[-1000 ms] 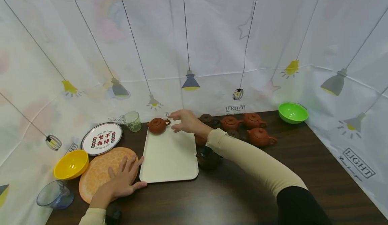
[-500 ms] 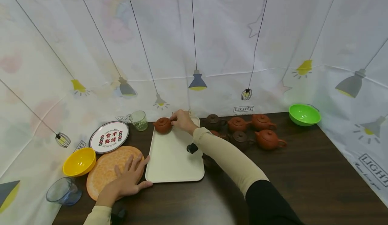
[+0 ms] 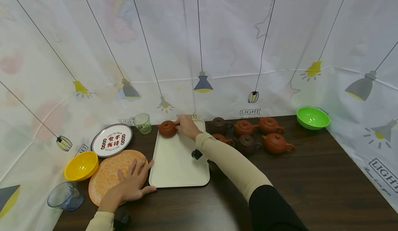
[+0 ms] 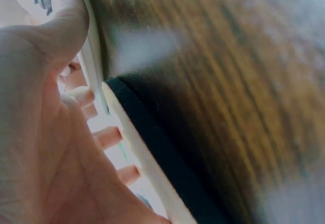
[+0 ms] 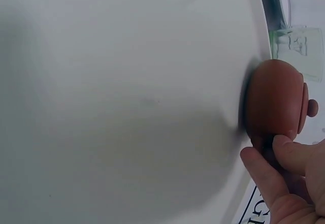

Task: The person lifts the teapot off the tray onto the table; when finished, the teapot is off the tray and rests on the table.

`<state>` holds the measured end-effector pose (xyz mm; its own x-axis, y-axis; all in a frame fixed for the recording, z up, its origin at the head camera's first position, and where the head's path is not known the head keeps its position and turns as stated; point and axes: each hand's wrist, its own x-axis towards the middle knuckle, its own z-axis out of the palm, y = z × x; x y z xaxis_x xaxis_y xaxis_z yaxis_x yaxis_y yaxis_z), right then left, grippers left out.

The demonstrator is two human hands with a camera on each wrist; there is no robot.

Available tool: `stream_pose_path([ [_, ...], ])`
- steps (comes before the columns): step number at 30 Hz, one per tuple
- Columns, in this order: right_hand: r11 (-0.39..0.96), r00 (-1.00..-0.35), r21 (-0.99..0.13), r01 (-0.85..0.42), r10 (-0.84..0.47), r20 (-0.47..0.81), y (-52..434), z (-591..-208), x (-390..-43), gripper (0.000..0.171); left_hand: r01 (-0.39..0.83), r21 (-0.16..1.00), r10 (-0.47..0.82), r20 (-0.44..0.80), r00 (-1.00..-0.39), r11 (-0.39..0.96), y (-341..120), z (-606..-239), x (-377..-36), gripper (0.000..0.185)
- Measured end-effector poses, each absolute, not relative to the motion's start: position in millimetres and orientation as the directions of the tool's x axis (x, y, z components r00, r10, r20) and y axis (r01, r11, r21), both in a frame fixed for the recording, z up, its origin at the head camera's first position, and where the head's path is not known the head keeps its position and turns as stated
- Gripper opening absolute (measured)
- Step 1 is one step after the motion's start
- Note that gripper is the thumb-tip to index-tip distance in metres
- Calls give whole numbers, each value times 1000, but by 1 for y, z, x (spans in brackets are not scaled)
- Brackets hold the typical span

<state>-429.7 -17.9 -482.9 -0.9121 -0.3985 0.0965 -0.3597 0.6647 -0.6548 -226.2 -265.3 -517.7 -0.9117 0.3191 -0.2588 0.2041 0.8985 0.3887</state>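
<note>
A small reddish-brown clay teapot (image 3: pixel 167 128) sits at the far left corner of a cream rectangular tray (image 3: pixel 180 168). My right hand (image 3: pixel 188 126) pinches its handle between thumb and fingers; the right wrist view shows the thumb (image 5: pixel 292 153) on the handle side, below the teapot body (image 5: pixel 274 99). My left hand (image 3: pixel 132 184) lies with fingers spread over a round orange board (image 3: pixel 105 175). Its thumb and a fingertip reach the tray's left edge. In the left wrist view the palm (image 4: pixel 66 153) is seen beside the board's edge (image 4: pixel 147 168).
Several clay teapots, red (image 3: pixel 276 143) and dark brown (image 3: pixel 247 144), stand right of the tray. At left are a white plate (image 3: pixel 104 144), yellow bowl (image 3: pixel 81 166), blue glass (image 3: pixel 66 196) and green glass cup (image 3: pixel 142 123). A green bowl (image 3: pixel 312 118) stands far right.
My right hand has moved left from beside the teapot onto its handle and taken hold of it. The left hand keeps its place by the tray. The head view has shifted slightly.
</note>
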Motion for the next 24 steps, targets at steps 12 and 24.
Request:
stream_pose_path([
  [12,670,-879,-600,-437,-458,129,-12,-476,-421,28,202,391,319,-261,-911,898,-264,-517,-225,100],
  [24,611,-829,-603,-513,-536,162,62,-408,-377,27,221,388,332,-246,-911,895,-264,-516,-224,101],
])
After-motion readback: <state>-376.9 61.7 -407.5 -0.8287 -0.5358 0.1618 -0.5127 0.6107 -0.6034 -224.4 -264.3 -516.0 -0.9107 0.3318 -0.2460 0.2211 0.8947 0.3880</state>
